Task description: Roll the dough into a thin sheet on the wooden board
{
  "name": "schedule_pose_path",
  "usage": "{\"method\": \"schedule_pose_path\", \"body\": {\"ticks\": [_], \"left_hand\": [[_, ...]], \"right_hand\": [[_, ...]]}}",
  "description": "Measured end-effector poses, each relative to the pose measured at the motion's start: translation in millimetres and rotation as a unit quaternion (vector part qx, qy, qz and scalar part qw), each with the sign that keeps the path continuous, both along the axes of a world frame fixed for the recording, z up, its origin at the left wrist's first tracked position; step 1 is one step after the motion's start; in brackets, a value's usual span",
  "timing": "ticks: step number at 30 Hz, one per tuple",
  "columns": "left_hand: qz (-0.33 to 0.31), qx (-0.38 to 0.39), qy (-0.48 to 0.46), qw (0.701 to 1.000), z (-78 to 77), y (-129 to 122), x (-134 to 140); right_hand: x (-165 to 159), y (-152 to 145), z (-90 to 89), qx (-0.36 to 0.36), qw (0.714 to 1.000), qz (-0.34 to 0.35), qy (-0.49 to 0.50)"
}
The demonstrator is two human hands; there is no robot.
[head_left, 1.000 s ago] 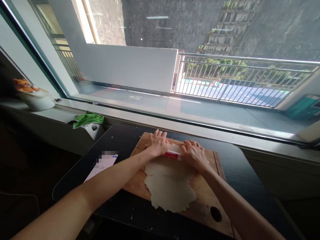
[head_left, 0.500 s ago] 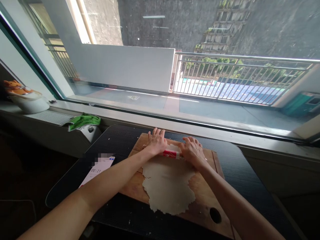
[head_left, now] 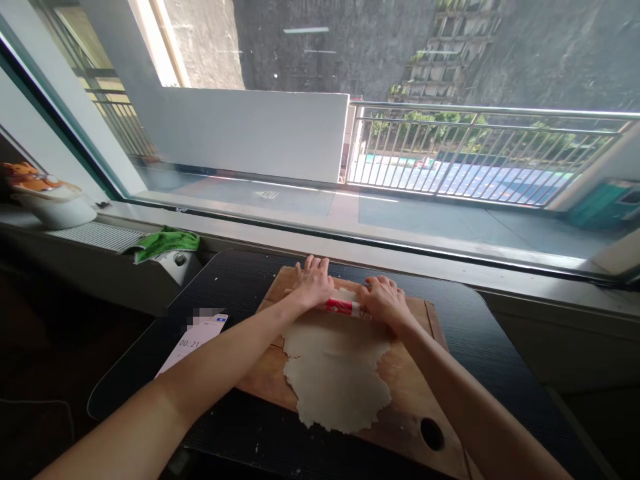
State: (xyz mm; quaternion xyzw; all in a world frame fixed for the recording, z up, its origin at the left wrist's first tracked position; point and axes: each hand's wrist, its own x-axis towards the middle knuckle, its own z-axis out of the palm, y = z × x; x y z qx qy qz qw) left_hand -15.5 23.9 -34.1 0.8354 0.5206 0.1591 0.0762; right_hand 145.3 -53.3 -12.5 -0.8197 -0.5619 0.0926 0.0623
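Under both palms lies a rolling pin (head_left: 342,307) with a red and white band, most of its length hidden by the hands. My left hand (head_left: 315,281) is closed over its left part, fingers bent forward. Over the right part, my right hand (head_left: 384,297) is closed in the same way. The pin presses on the far portion of a thin, pale sheet of dough (head_left: 337,373) with ragged edges. Beneath the dough is a wooden cutting board (head_left: 400,400) with a round hole near its right front corner.
The board rests on a black table (head_left: 490,360) beside a window. A phone (head_left: 193,340) showing a timer lies left of my forearm. Beyond the table's left edge are a green cloth (head_left: 167,243) and a white container (head_left: 55,203) with an orange figure on it.
The hands, pin and dough look nearly unchanged. The whole view has shifted very slightly.
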Motion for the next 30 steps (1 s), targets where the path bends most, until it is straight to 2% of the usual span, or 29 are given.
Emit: {"method": "schedule_pose_path", "body": {"ticks": [3, 10, 13, 18, 20, 23, 27, 29, 30], "left_hand": [[-0.015, 0.013, -0.007, 1.0, -3.0, -6, -4], [-0.001, 0.071, 0.015, 0.997, 12.1, 35, 20], [-0.013, 0.077, 0.007, 0.997, 10.0, 24, 14], [-0.044, 0.072, -0.013, 0.996, 2.4, -8, -3], [-0.04, 0.07, -0.01, 0.997, 3.9, -5, -1], [-0.026, 0.068, 0.0, 0.997, 7.0, 13, 9], [0.007, 0.07, -0.005, 0.998, 6.9, 29, 18], [0.014, 0.079, -0.016, 0.997, 6.8, 29, 17], [0.012, 0.086, -0.021, 0.996, 7.5, 27, 16]], "right_hand": [[0, -7, -4.1, 0.047, 0.998, 0.026, -0.019], [8, 37, 8.6, 0.068, 0.995, -0.032, -0.068], [5, 26, 6.7, 0.072, 0.995, -0.023, -0.062], [0, -5, -5.3, 0.095, 0.994, 0.041, -0.039], [2, 0, -5.0, 0.11, 0.992, 0.03, -0.045], [5, 16, 0.2, 0.136, 0.989, 0.009, -0.052], [-1, 17, 1.6, 0.195, 0.973, 0.109, -0.061], [-8, 9, -1.5, 0.182, 0.97, 0.148, -0.07], [-12, 5, -2.7, 0.166, 0.973, 0.144, -0.074]]}}
